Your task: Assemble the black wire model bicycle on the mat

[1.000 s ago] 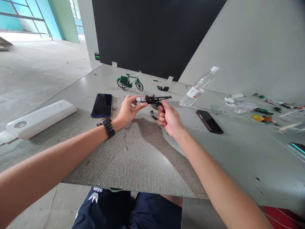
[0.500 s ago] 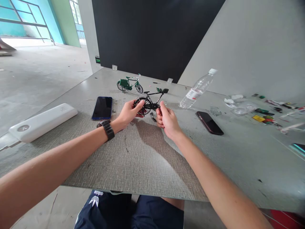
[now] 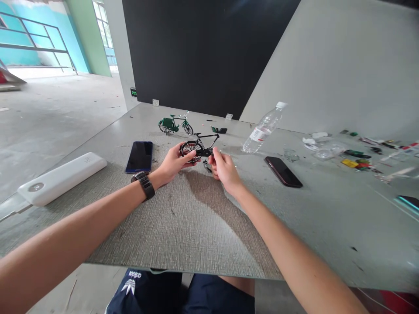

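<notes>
A black model bicycle frame with a rear wheel is held upright just over the table. My left hand is closed around its spoked rear wheel, thumb on the near side and fingers behind. My right hand pinches at the crank area, low on the bicycle's right side; its fingertips hide whether a small part sits between them. Under the bicycle, partly covered by my right fingers, lies a small dark curved part. Farther back stands a green model bicycle with a green pannier.
Left on the table are a white power bank and a blue-edged phone. Behind are dark green pieces. Rightward are a tilted plastic bottle, a dark phone and scattered small parts.
The view has tilted slightly up and shifted right, so everything sits a little lower and more to the left. Both hands keep their hold on the black bicycle, with little change in grip.
</notes>
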A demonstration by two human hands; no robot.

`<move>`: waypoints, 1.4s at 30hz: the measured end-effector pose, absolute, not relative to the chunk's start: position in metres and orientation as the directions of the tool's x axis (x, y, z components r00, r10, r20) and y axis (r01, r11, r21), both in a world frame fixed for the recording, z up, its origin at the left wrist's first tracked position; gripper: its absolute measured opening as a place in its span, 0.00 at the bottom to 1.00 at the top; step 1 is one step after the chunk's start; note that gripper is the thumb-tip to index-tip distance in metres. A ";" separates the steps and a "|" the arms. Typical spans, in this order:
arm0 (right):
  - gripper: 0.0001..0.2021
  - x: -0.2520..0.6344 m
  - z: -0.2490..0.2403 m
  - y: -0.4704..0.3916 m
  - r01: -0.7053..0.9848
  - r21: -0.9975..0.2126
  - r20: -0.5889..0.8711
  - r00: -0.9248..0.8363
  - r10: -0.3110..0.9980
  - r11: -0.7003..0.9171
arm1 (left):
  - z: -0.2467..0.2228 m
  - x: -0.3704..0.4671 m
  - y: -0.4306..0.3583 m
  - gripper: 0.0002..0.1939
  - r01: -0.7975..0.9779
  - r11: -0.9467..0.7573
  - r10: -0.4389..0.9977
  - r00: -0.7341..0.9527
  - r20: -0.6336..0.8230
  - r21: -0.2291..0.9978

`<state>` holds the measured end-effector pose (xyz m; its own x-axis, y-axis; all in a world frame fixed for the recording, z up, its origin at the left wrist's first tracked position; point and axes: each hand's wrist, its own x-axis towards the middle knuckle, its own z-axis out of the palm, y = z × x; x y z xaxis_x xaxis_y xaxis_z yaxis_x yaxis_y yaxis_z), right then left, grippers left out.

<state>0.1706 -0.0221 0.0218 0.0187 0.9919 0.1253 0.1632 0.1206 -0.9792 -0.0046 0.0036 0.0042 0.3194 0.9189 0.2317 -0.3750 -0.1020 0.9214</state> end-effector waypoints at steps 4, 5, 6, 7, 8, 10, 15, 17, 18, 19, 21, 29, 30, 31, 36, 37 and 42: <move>0.29 0.178 0.028 -0.020 0.368 -0.897 0.275 0.028 0.961 0.246 | 0.003 -0.007 0.005 0.18 -0.405 -0.072 0.925 0.315 0.213 0.912; 0.29 0.181 0.032 -0.019 0.432 -0.858 0.324 0.035 0.945 0.278 | 0.003 -0.007 0.006 0.18 -0.411 -0.064 0.929 0.308 0.204 0.910; 0.28 0.184 0.037 -0.017 0.492 -0.815 0.371 0.040 0.928 0.305 | 0.003 -0.007 0.007 0.18 -0.416 -0.055 0.933 0.303 0.195 0.908; 0.27 0.187 0.042 -0.014 0.544 -0.774 0.413 0.043 0.910 0.326 | 0.002 -0.007 0.007 0.18 -0.420 -0.050 0.936 0.296 0.189 0.906; 0.25 0.190 0.048 -0.012 0.581 -0.738 0.448 0.043 0.893 0.342 | 0.002 -0.007 0.008 0.18 -0.423 -0.046 0.937 0.295 0.185 0.905; 0.22 0.194 0.058 -0.006 0.630 -0.687 0.489 0.032 0.872 0.362 | 0.002 -0.007 0.009 0.18 -0.423 -0.041 0.935 0.302 0.183 0.905; 0.15 0.204 0.060 0.003 0.684 -0.598 0.547 -0.032 0.837 0.418 | 0.001 -0.005 0.008 0.16 -0.400 -0.042 0.932 0.316 0.180 0.916; 0.15 0.210 0.051 0.003 0.671 -0.610 0.552 -0.023 0.834 0.423 | 0.001 -0.004 0.008 0.17 -0.383 -0.040 0.929 0.326 0.176 0.923; 0.16 0.214 0.046 0.003 0.672 -0.611 0.550 -0.021 0.835 0.419 | 0.000 -0.003 0.008 0.18 -0.375 -0.037 0.928 0.330 0.171 0.926; 0.16 0.218 0.041 0.003 0.684 -0.609 0.531 -0.025 0.847 0.402 | 0.000 -0.003 0.008 0.18 -0.370 -0.032 0.929 0.333 0.164 0.929; 0.16 0.227 0.034 0.001 0.722 -0.592 0.459 -0.062 0.886 0.357 | 0.000 -0.003 0.009 0.18 -0.372 -0.024 0.932 0.328 0.155 0.928; 0.14 0.228 0.030 -0.009 0.807 -0.405 0.297 -0.329 0.896 0.430 | 0.000 -0.002 0.007 0.18 -0.361 -0.045 0.956 0.255 0.145 0.932; 0.14 0.224 0.029 -0.011 0.806 -0.392 0.271 -0.358 0.893 0.443 | 0.000 -0.002 0.007 0.18 -0.348 -0.045 0.957 0.253 0.140 0.936; 0.14 0.221 0.028 -0.013 0.810 -0.379 0.248 -0.377 0.892 0.448 | -0.001 -0.002 0.007 0.18 -0.335 -0.048 0.958 0.251 0.138 0.941; 0.08 0.218 0.026 -0.016 0.832 -0.326 0.226 -0.392 0.892 0.448 | -0.003 -0.002 0.008 0.17 -0.369 -0.055 0.960 0.237 0.151 0.928; 0.08 0.221 0.027 -0.015 0.838 -0.322 0.239 -0.377 0.895 0.440 | -0.002 -0.003 0.008 0.17 -0.387 -0.049 0.962 0.230 0.148 0.921; 0.07 0.246 0.040 -0.009 0.886 -0.319 0.261 -0.259 0.930 0.336 | -0.001 -0.004 0.006 0.17 -0.415 -0.013 0.970 0.216 0.113 0.910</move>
